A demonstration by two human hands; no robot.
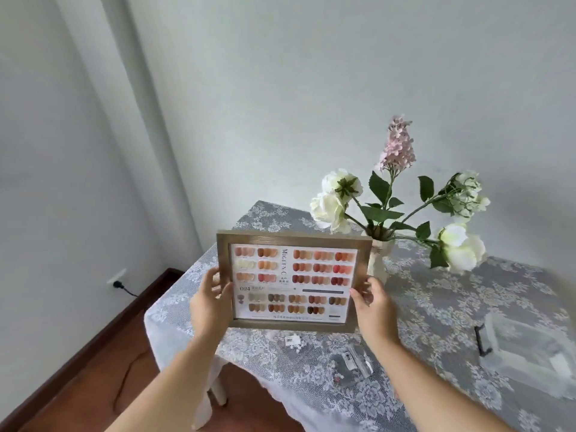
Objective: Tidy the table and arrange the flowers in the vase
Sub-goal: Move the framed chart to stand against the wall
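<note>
- Plain pale walls meet in a corner behind the worktop point(436, 307), and a dark wooden floor point(103, 363) shows at lower left, with a black plug in a wall socket point(117, 283) low on the left wall.
- We see the worktop draped in a white lace cloth with a floral pattern, grey showing through its open weave.
- We hold a picture frame point(294, 280) up above the near left part of the worktop; it is rectangular, with a ribbed, dull-gold moulding.
- Our left hand point(210, 299) has its grip closed on the frame's left edge, and our right hand point(372, 299) has its grip closed on the right edge, thumbs on the front.
- Inside the frame is a printed chart with rows of nail-shaped swatches in nudes, oranges, pinks and browns; we read "MIGEEN C" set sideways and "024" lower left, and the smaller print is too fine to read.
- A pale vase point(378, 260) stands just behind the frame's right side, partly hidden by it.
- It holds the flowers point(397, 194): white roses with green leaves and one tall pink spike, spreading left and right.
- Small packets and scraps point(352, 361) lie on the lace near us.
- A clear plastic box point(530, 347) with a black clasp sits at right; its contents are blurred.
</note>
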